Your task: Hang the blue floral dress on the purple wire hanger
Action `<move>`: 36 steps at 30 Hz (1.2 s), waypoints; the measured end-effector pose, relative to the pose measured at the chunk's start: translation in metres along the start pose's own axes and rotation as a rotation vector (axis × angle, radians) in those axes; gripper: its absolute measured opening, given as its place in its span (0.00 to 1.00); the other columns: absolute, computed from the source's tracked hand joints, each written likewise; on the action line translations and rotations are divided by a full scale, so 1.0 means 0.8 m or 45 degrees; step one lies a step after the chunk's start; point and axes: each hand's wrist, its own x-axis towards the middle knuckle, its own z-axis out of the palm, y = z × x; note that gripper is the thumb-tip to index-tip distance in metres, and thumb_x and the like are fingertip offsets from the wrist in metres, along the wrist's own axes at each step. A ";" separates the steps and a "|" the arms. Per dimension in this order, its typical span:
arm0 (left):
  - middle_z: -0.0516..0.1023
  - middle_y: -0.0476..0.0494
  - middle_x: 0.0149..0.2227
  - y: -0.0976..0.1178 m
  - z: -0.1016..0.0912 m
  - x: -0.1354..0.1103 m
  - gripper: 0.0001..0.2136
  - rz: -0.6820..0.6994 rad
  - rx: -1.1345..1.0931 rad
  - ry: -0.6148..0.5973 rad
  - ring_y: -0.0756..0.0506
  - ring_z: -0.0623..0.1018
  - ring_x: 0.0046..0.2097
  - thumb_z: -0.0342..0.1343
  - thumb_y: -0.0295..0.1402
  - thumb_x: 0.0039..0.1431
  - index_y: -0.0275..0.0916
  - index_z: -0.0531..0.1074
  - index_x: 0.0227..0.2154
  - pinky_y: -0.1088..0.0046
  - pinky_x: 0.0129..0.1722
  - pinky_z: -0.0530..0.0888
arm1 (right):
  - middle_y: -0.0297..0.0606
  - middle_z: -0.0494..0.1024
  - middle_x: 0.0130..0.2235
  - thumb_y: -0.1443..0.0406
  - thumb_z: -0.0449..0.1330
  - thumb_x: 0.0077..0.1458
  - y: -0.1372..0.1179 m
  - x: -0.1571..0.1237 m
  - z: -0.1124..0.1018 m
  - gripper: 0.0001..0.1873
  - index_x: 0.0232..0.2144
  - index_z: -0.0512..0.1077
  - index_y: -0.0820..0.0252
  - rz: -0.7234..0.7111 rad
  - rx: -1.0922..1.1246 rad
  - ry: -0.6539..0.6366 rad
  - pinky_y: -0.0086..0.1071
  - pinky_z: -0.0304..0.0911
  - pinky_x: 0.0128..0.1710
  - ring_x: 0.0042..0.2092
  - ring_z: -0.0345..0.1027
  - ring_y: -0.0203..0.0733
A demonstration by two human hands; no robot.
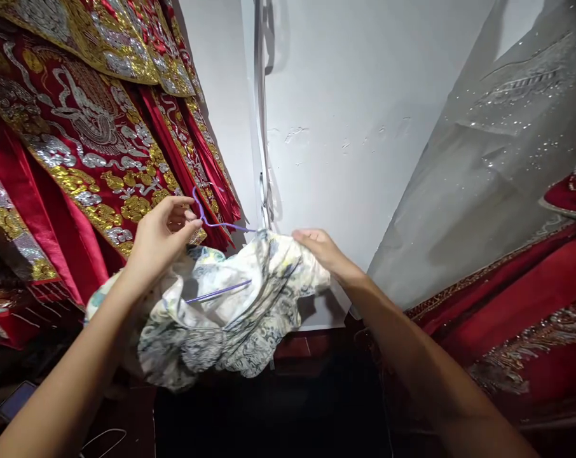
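Observation:
A purple wire clothes hanger (228, 226) has its hook up at the left. My left hand (166, 232) is closed on it, with thumb and fingertips around the base of the hook. The hanger's lower bar shows inside the opening of a pale, floral-patterned garment (273, 305), gathered along its edge. My right hand (316, 245) grips that garment at its upper right, by the hanger's right end. Cloth hides the hanger's right tip and most of the right fingers.
Red robes with gold and silver embroidery (92, 121) hang at the left. A white wall (336, 127) with a metal pole (259, 114) stands ahead. At the right are a sparkly translucent garment bag (459, 172) and red beaded clothing (531, 318).

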 end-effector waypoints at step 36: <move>0.78 0.54 0.26 0.009 0.209 -0.164 0.14 -0.600 -1.393 -0.524 0.54 0.70 0.18 0.56 0.38 0.63 0.44 0.53 0.37 0.80 0.20 0.66 | 0.42 0.76 0.32 0.60 0.52 0.62 0.166 -0.113 0.107 0.08 0.32 0.68 0.49 0.013 -0.627 0.190 0.43 0.60 0.33 0.33 0.68 0.50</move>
